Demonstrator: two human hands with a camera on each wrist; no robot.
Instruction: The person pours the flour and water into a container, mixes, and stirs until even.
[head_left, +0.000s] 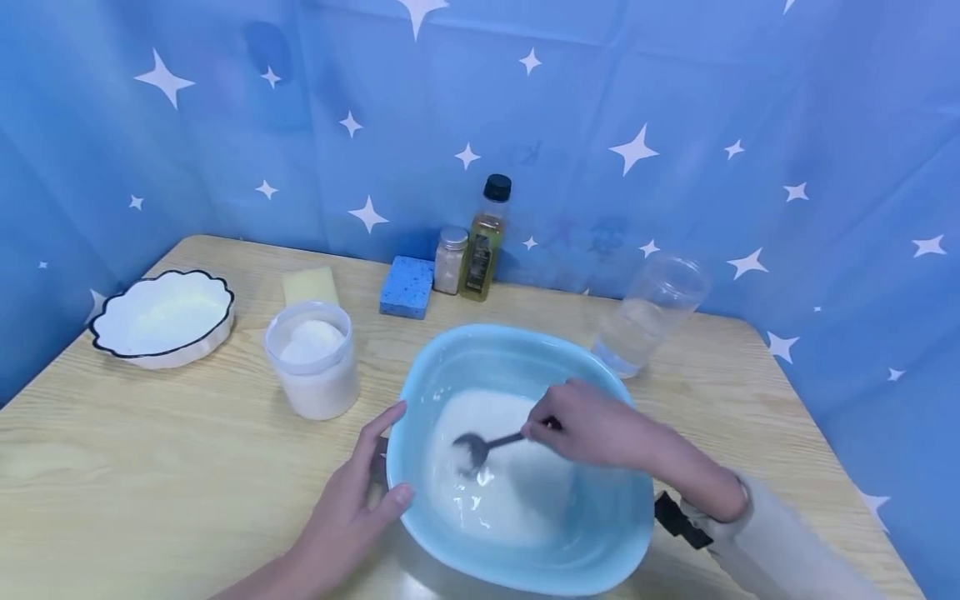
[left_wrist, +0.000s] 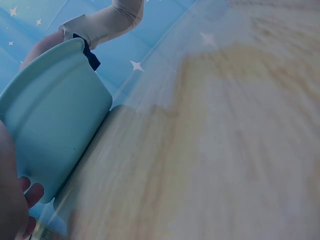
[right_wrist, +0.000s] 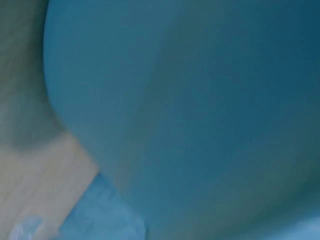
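Glossy smooth plastic is seen on the light-blue basin; pale matt wood grain on the table. The cup, right of centre, is clear plastic; sponges look porous.

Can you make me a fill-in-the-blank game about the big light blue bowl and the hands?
1. The right hand holds a dark ____ in the light blue plastic bowl.
2. The left hand holds the bowl's ____.
3. The stuff in the bowl is ____ in colour.
4. The blue sponge lies beside a ____ sponge.

Missing words: spoon; rim; white; yellow
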